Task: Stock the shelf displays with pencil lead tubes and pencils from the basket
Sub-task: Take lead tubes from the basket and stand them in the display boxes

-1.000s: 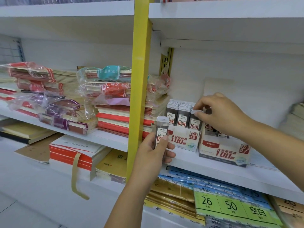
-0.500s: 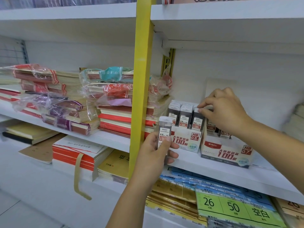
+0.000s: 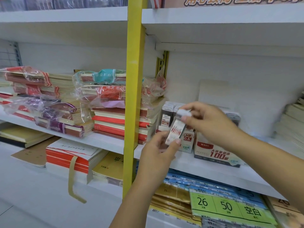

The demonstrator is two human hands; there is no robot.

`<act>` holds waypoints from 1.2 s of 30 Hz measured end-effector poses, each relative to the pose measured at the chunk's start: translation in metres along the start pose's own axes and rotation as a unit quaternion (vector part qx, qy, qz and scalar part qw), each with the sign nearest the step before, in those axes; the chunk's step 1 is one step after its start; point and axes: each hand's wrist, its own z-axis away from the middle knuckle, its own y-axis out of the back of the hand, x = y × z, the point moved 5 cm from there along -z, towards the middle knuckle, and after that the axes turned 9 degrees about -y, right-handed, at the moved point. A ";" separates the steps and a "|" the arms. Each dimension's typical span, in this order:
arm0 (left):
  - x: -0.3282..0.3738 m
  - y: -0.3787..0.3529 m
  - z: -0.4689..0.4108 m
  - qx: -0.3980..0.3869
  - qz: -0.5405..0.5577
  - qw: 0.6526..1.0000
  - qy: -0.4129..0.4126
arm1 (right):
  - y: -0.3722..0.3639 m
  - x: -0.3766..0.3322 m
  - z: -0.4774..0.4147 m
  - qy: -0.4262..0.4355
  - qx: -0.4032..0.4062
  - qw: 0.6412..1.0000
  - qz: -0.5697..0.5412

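My left hand (image 3: pixel 158 150) holds the lower end of a pencil lead tube (image 3: pixel 176 130), tilted in front of the shelf. My right hand (image 3: pixel 207 120) pinches the same tube's white cap end. Just behind stands the HB 0.5 display box (image 3: pixel 186 142) with upright lead tubes (image 3: pixel 167 116) in it. To its right sits a second display box (image 3: pixel 215 155) marked 100, partly covered by my right forearm. The basket is out of view.
A yellow upright post (image 3: pixel 134 96) splits the shelving just left of my hands. Wrapped notebook stacks (image 3: pixel 105 102) fill the shelf to the left. Below lie blue and green sheet packs (image 3: pixel 227 206) and yellow books (image 3: pixel 110 167). Paper stacks (image 3: pixel 292 122) stand far right.
My right hand has left the tubes in the display box and come to the tube in my left hand, now pinching its cap. The tube has tilted and moved right.
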 end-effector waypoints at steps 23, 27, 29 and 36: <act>-0.012 -0.012 -0.004 -0.077 -0.384 0.900 -0.189 | 0.031 0.030 -0.035 0.015 0.152 0.930 0.334; -0.001 -0.009 0.014 -0.057 -0.353 0.916 -0.184 | 0.041 0.016 -0.002 0.039 0.168 0.940 0.294; 0.000 -0.002 0.035 -0.020 -0.336 0.923 -0.187 | 0.041 0.007 0.034 0.079 0.173 0.962 0.195; -0.073 -0.001 0.147 -0.244 -0.350 0.903 -0.053 | -0.026 0.083 0.162 -0.060 -0.021 0.992 -0.106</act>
